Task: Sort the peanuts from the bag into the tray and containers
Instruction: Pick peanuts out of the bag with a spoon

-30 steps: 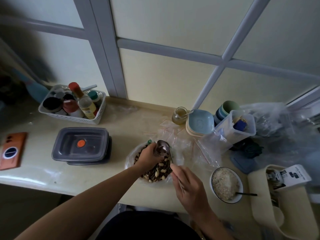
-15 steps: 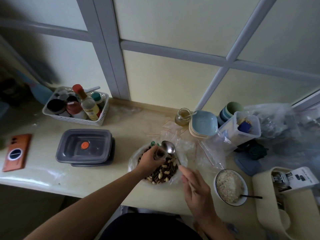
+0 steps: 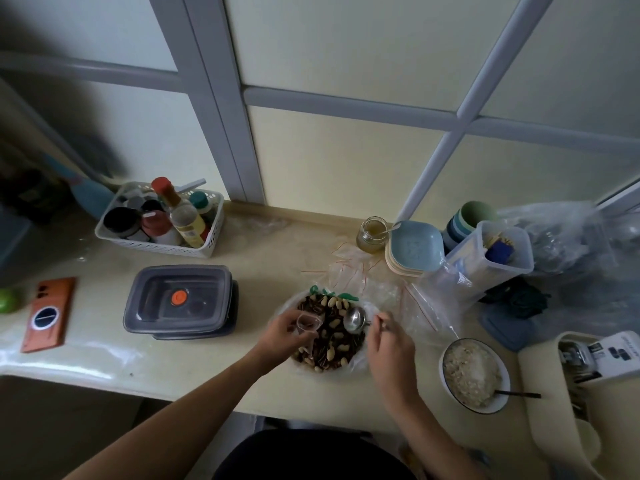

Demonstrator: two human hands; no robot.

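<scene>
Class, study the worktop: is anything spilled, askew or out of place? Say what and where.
Nothing looks spilled. Clear bags lie crumpled behind the plate of peanuts, and the tall clear container at the right seems to lean, perhaps from the wide lens.

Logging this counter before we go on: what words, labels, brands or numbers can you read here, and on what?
No text here reads clearly.
White box at far right: dark print, too blurred to read.
Bottle label in the basket: too small to read.
Orange phone: a round emblem only, no legible letters.
</scene>
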